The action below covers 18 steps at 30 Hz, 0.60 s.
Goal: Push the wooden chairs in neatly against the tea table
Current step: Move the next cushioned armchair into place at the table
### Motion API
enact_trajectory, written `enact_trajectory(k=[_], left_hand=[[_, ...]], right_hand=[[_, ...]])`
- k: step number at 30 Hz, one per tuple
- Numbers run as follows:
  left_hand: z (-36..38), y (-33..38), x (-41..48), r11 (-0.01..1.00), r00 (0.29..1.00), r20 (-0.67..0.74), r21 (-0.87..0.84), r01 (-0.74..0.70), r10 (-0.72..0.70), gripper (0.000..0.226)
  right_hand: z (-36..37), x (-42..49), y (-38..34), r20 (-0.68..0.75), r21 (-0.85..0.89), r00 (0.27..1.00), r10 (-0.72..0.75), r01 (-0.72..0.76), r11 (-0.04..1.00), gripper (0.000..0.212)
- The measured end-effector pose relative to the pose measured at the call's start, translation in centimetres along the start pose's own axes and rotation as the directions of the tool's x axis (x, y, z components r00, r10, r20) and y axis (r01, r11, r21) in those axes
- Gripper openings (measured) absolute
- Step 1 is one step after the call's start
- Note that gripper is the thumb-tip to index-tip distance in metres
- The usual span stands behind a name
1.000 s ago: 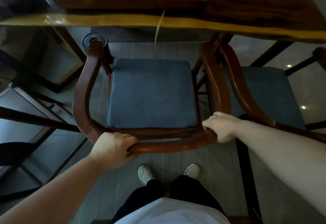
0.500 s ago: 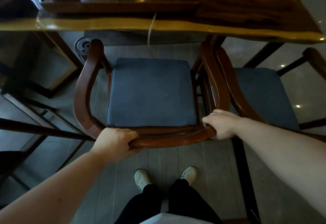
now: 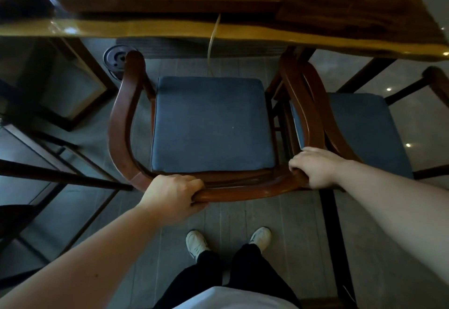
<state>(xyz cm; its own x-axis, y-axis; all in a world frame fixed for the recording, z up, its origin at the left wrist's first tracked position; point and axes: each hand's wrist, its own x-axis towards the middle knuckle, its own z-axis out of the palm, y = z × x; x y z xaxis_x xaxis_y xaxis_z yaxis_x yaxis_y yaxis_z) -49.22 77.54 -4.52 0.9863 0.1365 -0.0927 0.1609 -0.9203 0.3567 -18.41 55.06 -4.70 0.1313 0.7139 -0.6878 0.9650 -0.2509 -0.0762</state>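
Grey plank floor (image 3: 243,213) under a glossy tea table (image 3: 243,31); left hand (image 3: 173,195) and right hand (image 3: 313,166) each grip the chair (image 3: 121,123) nearest it, table's far side cropped

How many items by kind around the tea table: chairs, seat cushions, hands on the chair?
Wooden chairs: 2, the held chair and the chair beside it
Blue seat cushions: 2, one and the other
Hands gripping the held chair's back rail: 2, left hand, right hand
Total: 6
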Motion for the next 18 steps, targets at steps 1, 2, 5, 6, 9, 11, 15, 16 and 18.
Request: enact_trajectory(k=[1,2,5,6,9,11,15,16,18], left_hand=[[-0.1,-0.1,0.0,1.000,1.000,0.014,-0.005,-0.006,0.006,0.037],[-0.3,-0.2,-0.1,1.000,0.999,0.046,-0.012,-0.001,0.002,0.046],[-1.2,-0.4,-0.4,0.988,0.986,0.161,-0.141,0.062,-0.038,0.073],[-1.7,-0.4,-0.5,0.980,0.986,0.154,-0.176,0.088,-0.061,0.076],[-3.5,-0.8,0.1,0.985,0.986,-0.016,-0.046,0.165,-0.166,0.073],[-4.9,-0.7,0.6,0.972,0.971,-0.067,0.027,0.234,-0.231,0.071],[-7.3,-0.5,0.7,0.959,0.967,-0.075,0.134,0.251,-0.243,0.076],[-7.8,-0.3,0.8,0.950,0.964,-0.077,0.162,0.266,-0.256,0.076],[-8.6,0.1,0.6,0.929,0.950,-0.103,0.199,0.311,-0.296,0.075]], right_hand=[[-0.1,-0.2,-0.3,0.000,-0.005,1.000,-0.001,0.001,1.000,0.036],[-0.2,-0.5,-0.7,-0.023,0.012,1.000,-0.012,0.012,1.000,0.047],[-0.8,-1.9,-2.5,-0.113,0.113,0.992,-0.059,0.072,0.991,0.085],[-1.1,-2.4,-3.2,-0.123,0.151,0.990,-0.062,0.080,0.985,0.094],[-2.9,-3.1,-5.2,-0.214,0.208,0.975,-0.059,0.105,0.973,0.096],[-4.5,-3.0,-6.4,-0.278,0.170,0.958,-0.068,0.118,0.978,0.093],[-7.9,-1.5,-8.5,-0.430,0.057,0.894,-0.124,0.164,0.985,0.086],[-8.8,-1.1,-8.8,-0.455,0.038,0.879,-0.142,0.179,0.983,0.085],[-10.5,-0.2,-9.4,-0.491,0.001,0.852,-0.181,0.208,0.978,0.085]])
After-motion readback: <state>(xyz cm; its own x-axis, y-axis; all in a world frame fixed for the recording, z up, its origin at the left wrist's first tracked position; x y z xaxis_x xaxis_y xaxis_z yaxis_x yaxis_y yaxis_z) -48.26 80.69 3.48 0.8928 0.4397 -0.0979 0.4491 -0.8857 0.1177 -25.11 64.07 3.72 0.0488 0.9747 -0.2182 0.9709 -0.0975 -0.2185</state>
